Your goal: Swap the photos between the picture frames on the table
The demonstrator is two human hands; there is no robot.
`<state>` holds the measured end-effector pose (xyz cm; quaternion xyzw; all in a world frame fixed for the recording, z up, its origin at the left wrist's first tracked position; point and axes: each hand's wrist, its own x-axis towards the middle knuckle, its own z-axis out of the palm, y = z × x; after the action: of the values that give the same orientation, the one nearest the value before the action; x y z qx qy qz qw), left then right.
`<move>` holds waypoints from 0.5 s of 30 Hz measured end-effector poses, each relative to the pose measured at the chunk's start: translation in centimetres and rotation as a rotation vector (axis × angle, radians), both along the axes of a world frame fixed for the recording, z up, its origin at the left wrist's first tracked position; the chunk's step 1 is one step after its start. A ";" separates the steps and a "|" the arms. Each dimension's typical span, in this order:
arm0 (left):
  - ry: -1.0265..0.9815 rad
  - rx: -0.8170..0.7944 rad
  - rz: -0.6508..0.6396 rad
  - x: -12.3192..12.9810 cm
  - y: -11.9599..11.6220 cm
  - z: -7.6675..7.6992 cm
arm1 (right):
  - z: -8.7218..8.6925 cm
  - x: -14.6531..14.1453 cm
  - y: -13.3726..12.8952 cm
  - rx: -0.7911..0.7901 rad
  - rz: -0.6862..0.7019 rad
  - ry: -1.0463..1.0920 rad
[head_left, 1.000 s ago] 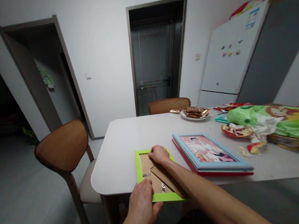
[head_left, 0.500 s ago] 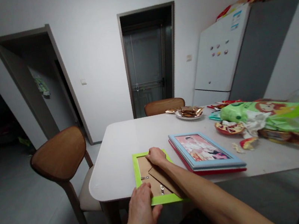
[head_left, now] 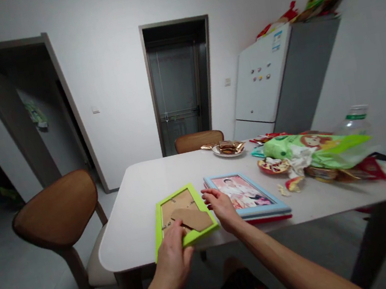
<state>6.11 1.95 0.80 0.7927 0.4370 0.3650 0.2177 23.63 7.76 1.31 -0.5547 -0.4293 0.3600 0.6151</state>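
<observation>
A lime-green photo frame point(head_left: 180, 203) lies back side up, turned at an angle, at the table's near edge. Its brown backing board, small metal clips and cardboard stand show. My left hand point(head_left: 173, 251) grips its near edge, fingers over the back and thumb at the rim. Just off the frame's right side is my right hand point(head_left: 222, 207), fingers apart and holding nothing. Beside that hand, a light-blue photo frame point(head_left: 247, 194) with a picture in it rests face up on a stack; a red edge shows beneath.
On the white table point(head_left: 137, 187) stand a plate of wrapped snacks point(head_left: 229, 148), pomegranate pieces point(head_left: 273, 166), a green plastic bag point(head_left: 325, 145) and a clear bottle point(head_left: 354, 124). A wooden chair point(head_left: 59, 209) is at the left, another chair point(head_left: 197, 140) behind the table.
The green frame has turned and its far edge has swung rightward. My right hand has come off its backing and moved right. My left hand stays on it. The view has shifted right.
</observation>
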 end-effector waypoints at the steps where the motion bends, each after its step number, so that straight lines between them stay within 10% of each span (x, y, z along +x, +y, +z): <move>1: -0.147 -0.005 0.016 0.2 0.1 0.7 | -0.3 -0.5 -1.0 -0.018 0.026 0.110; 5: -0.755 -0.175 0.048 2.8 0.0 3.1 | -2.1 -3.9 -3.7 -0.262 0.353 0.484; 8: -1.015 -0.253 0.003 5.2 0.1 4.2 | -2.0 -4.3 -4.1 -0.066 0.382 0.644; 15: -1.010 -0.371 -0.095 9.2 3.3 4.2 | 3.2 9.4 -2.1 -0.047 0.087 0.232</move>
<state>15.27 5.24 5.03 0.4857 0.2987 0.6073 0.5533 33.07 5.66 4.50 -0.5045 -0.3702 0.4583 0.6312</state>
